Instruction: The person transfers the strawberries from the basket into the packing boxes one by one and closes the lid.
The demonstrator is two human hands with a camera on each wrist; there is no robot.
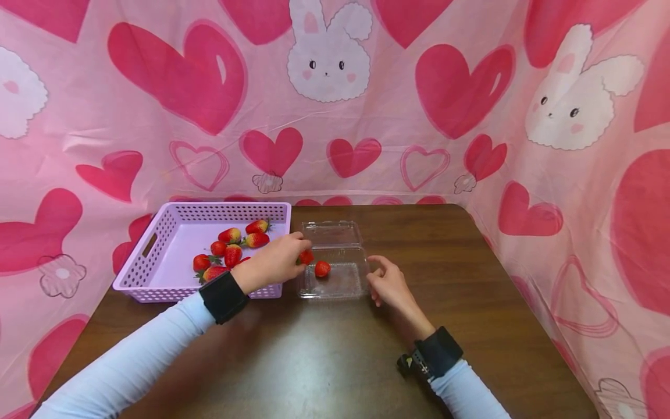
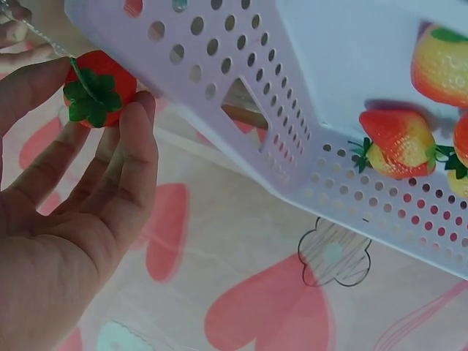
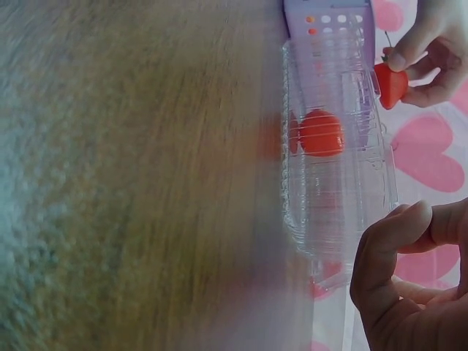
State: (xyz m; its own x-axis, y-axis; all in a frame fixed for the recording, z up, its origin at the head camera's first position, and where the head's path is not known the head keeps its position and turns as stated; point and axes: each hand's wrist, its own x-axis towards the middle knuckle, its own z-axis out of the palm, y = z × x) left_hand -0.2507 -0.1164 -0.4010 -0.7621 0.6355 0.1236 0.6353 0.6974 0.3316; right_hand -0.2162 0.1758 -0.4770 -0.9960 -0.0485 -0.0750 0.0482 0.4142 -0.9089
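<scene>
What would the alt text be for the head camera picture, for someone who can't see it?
A person's left hand holds a strawberry over an open clear plastic box that has one strawberry inside, while the right hand rests beside the box. A purple basket of more strawberries sits to the left on a brown table.

A red strawberry (image 1: 306, 256) with a green leafy cap hangs over the clear open clamshell box (image 1: 335, 283), where another strawberry (image 1: 322, 268) lies.

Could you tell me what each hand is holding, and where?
Left hand pinches a red plastic strawberry around its leafy top; right hand holds nothing.
</scene>
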